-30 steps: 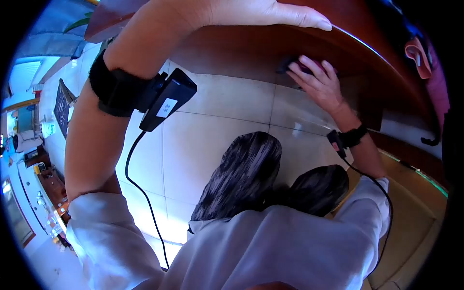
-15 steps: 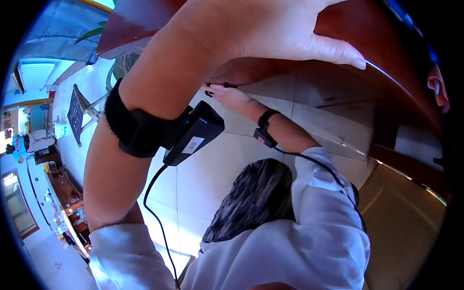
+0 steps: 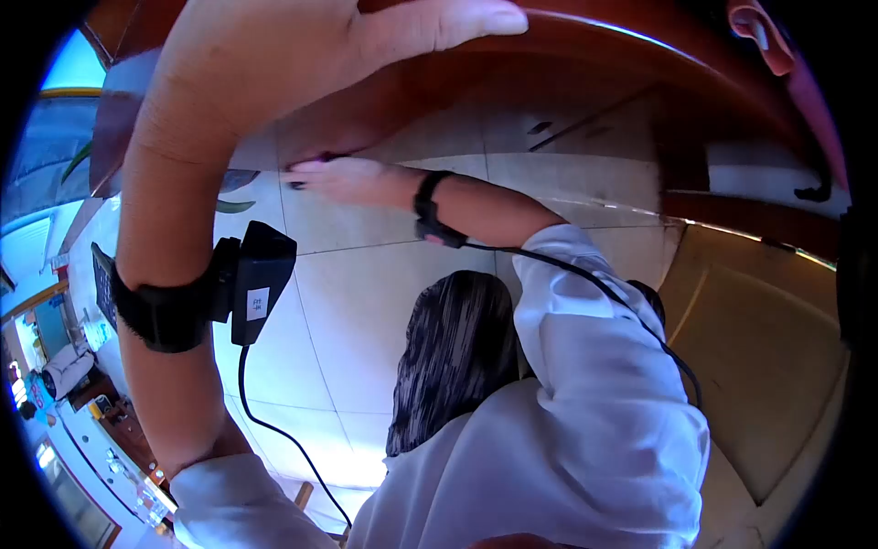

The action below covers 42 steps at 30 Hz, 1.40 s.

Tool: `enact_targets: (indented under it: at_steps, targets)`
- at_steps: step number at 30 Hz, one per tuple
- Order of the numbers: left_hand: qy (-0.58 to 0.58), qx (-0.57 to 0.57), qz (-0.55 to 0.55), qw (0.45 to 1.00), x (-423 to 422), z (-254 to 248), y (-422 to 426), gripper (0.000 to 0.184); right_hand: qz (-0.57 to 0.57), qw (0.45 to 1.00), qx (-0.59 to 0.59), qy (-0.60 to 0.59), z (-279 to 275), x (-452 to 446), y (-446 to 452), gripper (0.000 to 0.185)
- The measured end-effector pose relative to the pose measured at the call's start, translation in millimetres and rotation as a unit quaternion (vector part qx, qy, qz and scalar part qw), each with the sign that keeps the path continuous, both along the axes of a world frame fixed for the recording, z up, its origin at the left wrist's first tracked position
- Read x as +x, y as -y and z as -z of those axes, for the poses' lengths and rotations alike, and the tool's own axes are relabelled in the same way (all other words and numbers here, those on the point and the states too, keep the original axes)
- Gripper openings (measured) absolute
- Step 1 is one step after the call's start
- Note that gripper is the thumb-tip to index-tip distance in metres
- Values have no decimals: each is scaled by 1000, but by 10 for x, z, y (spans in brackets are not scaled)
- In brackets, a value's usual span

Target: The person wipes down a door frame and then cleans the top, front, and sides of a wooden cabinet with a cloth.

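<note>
My left hand [image 3: 302,46] is at the top edge, against a glossy red-brown wooden surface [image 3: 585,50]. Its thumb is stretched out to the right along the wood; the other fingers are out of frame. Lower down, beside the underside of the wood, is my right hand [image 3: 343,180], its fingers pointing left and drawn together. Small dark bits show at its fingertips, too small to name. A black strap [image 3: 165,316] with a black box [image 3: 262,284] sits on my left forearm. A second strap [image 3: 430,197] circles my right wrist.
Pale floor tiles [image 3: 338,293] lie below my arms. A brownish panel [image 3: 750,357] stands at right, and something pink [image 3: 764,41] hangs at upper right. A green leaf [image 3: 236,207] shows behind my left forearm. Further left is a cluttered counter [image 3: 128,430].
The view has shifted, so both hands appear further left. My left hand also sits higher in the frame. My right hand stays low by the wood, its fingers still together.
</note>
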State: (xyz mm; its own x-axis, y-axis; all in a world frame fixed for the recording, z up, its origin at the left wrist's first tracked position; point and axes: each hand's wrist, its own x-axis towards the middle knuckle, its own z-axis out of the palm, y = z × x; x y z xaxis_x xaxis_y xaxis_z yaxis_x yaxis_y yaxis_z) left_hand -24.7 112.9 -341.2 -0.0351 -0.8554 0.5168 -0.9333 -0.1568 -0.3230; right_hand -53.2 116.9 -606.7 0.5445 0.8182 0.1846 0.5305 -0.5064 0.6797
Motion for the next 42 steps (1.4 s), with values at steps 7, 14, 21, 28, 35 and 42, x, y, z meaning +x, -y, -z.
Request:
enact_targets:
  at_steps: [7,14,21,28,35,42]
  targets:
    - [15,-25,-96,995,30,111,-48,65,23,981,-93,-167,1039,-584,1306,40]
    - [-32,-3,-35,999,-50,-33,-203,63,179,904,68,-383,370,-1461,2544,40]
    - [-78,17,-20,997,-62,-208,-255,69,114,976,64,-172,-785,-1392,2288,43]
    - [-141,137,-126,972,-253,-374,-168,72,-11,962,248,116,-1231,-1167,2152,44]
    - [-63,62,-40,995,50,-66,-196,62,100,966,44,-233,-250,-1429,2361,27]
    - [-42,73,-49,995,65,-46,-246,62,144,980,133,-41,-1324,-1811,2741,46]
